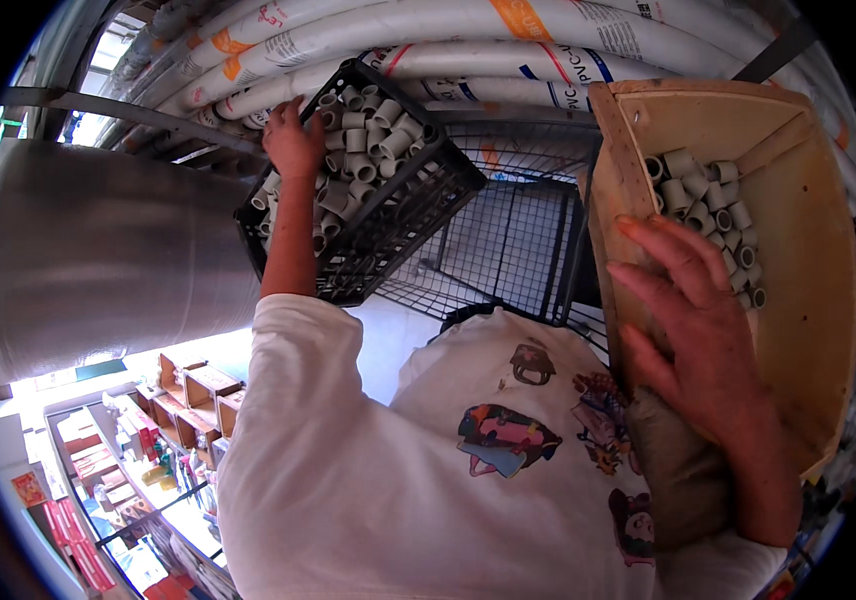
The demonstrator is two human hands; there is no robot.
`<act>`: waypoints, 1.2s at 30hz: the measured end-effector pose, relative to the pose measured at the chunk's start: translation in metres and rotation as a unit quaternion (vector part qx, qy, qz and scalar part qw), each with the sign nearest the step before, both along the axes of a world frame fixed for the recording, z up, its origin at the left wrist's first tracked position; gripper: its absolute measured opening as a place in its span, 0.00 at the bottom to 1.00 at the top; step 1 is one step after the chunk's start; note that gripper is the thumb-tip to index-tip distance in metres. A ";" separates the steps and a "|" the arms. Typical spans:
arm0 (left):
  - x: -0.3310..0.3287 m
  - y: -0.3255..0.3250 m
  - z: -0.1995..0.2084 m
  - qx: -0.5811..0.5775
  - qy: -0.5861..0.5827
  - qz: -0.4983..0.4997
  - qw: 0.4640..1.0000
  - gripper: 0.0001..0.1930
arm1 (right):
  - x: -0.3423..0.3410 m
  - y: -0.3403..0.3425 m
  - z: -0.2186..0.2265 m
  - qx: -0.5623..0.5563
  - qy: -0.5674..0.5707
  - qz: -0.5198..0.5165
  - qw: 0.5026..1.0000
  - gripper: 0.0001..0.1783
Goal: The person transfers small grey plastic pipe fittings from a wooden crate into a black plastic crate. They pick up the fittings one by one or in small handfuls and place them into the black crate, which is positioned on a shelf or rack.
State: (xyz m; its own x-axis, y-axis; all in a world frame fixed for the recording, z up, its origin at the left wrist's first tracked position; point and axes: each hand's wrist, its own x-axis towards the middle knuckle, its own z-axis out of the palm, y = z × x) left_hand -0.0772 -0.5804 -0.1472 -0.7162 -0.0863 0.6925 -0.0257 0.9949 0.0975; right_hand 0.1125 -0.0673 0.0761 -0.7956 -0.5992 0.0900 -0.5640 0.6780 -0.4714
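Note:
My left hand (pixel 295 145) reaches over the upper left side of a black plastic crate (pixel 403 205). Its fingers are apart, close to the grey pipe couplings (pixel 358 140) that fill the crate; I make out nothing held in it. The crate sits tilted, one corner toward the pipes behind. On the right, my right hand (pixel 683 310) is spread open over the left wall of a wooden box (pixel 798 300). More short grey couplings (pixel 713 205) lie heaped inside, toward the box's far left part. No coupling shows between the fingers of this hand.
A black wire shopping cart (pixel 508 235) stands between crate and box. Long white pipes (pixel 448 45) run across the back. A big roll of clear plastic wrap (pixel 118 255) lies at left, above shelves of goods (pixel 138 470). A metal bar (pixel 138 105) crosses the upper left.

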 end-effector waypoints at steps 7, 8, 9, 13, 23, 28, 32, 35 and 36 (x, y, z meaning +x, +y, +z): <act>0.023 -0.031 -0.036 0.066 -0.110 0.080 0.989 0.28 | 0.001 -0.002 0.003 0.003 0.005 -0.008 1.000 0.24; 0.018 -0.033 -0.039 0.056 -0.097 0.056 0.992 0.28 | 0.001 -0.002 0.003 0.003 0.007 -0.007 1.000 0.24; 0.015 -0.033 -0.041 0.047 -0.084 0.031 0.995 0.28 | 0.001 -0.002 0.002 0.003 0.009 -0.007 1.000 0.24; 0.005 0.009 -0.018 0.090 -0.118 0.030 0.988 0.24 | 0.001 -0.003 0.003 0.015 0.019 -0.009 1.000 0.25; -0.005 0.033 -0.013 0.088 -0.123 0.011 0.988 0.27 | 0.000 -0.004 0.002 0.015 0.023 -0.007 1.000 0.24; -0.009 0.040 -0.008 0.077 -0.068 -0.060 0.993 0.26 | -0.001 -0.003 0.003 0.022 0.014 -0.003 1.000 0.26; -0.024 0.049 -0.012 0.104 -0.116 -0.106 0.982 0.27 | -0.001 -0.001 0.003 0.020 -0.002 0.004 1.000 0.29; -0.027 0.057 -0.021 0.093 -0.127 -0.074 0.985 0.31 | -0.001 -0.002 0.003 0.018 0.013 0.002 1.000 0.26; -0.028 0.060 -0.019 0.091 -0.137 -0.065 0.984 0.32 | -0.002 -0.003 0.003 0.018 0.020 0.000 1.000 0.25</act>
